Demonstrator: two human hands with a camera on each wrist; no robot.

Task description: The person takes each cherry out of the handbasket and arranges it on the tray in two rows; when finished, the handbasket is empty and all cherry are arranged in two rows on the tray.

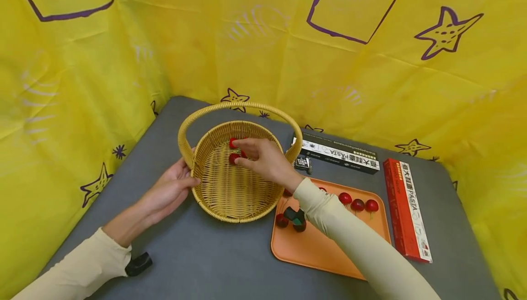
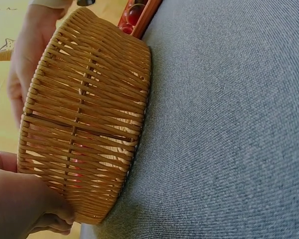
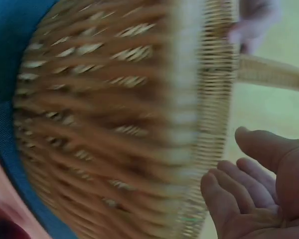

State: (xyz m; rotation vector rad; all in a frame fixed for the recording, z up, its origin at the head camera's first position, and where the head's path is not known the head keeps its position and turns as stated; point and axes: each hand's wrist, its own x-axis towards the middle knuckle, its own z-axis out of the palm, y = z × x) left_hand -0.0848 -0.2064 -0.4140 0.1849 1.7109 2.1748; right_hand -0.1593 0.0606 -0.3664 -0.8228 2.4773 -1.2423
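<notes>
A round wicker basket (image 1: 230, 195) with a tall arched handle stands on the grey table. My left hand (image 1: 166, 191) grips its left rim, thumb on the inside; the left wrist view also shows this hand (image 2: 25, 204) pinching the woven wall (image 2: 84, 114). Over the basket's inside is my right hand (image 1: 267, 160), close to several red cherries (image 1: 233, 158) that it partly covers. In the right wrist view the right hand (image 3: 259, 199) has thumb and fingers apart, with nothing seen between them, beside the basket (image 3: 104, 114).
To the basket's right lies an orange tray (image 1: 325, 254) with several cherries (image 1: 357, 205), partly under my right sleeve. Behind it are a black pasta box (image 1: 337, 152) and a small dark packet (image 1: 303, 163). A red pasta box (image 1: 407, 211) lies at the right. Yellow cloth surrounds the table.
</notes>
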